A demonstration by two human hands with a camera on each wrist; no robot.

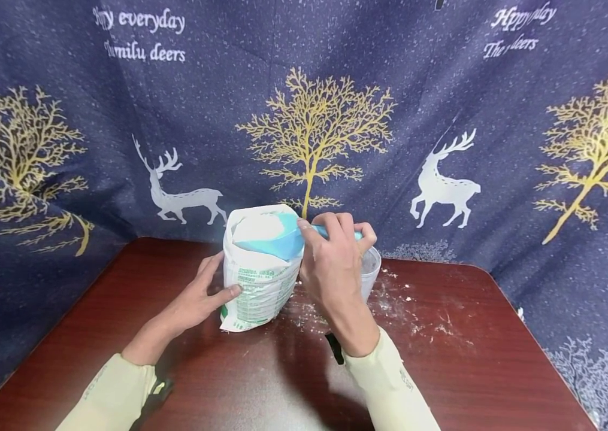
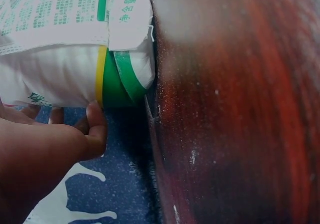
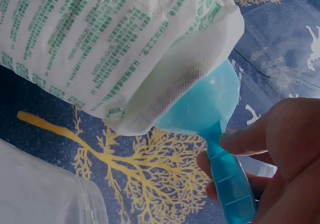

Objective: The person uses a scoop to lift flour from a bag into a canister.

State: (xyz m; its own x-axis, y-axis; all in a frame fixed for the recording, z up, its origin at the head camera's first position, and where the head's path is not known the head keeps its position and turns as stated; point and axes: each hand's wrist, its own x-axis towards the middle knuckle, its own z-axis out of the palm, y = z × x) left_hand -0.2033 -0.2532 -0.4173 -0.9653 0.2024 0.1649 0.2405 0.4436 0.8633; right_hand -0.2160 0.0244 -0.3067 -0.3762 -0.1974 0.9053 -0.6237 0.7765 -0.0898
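A white bag of powder [image 1: 260,287] with green print stands open-topped on the table, white powder visible inside. My left hand [image 1: 196,302] holds its left side, thumb on the front and the other fingers farther back, partly hidden behind it in the left wrist view. A translucent blue scoop [image 1: 277,242] lies in the bag's mouth, its bowl against the inner rim. My right hand [image 1: 336,263] grips the scoop's ribbed handle [image 3: 230,184], thumb on top. Just behind the right hand is a clear plastic container [image 1: 371,269], partly hidden by that hand.
Spilled white powder [image 1: 417,314] dusts the reddish-brown table [image 1: 217,383] around the container and to its right. A dark blue cloth [image 1: 260,131] with trees and deer hangs behind the table's far edge.
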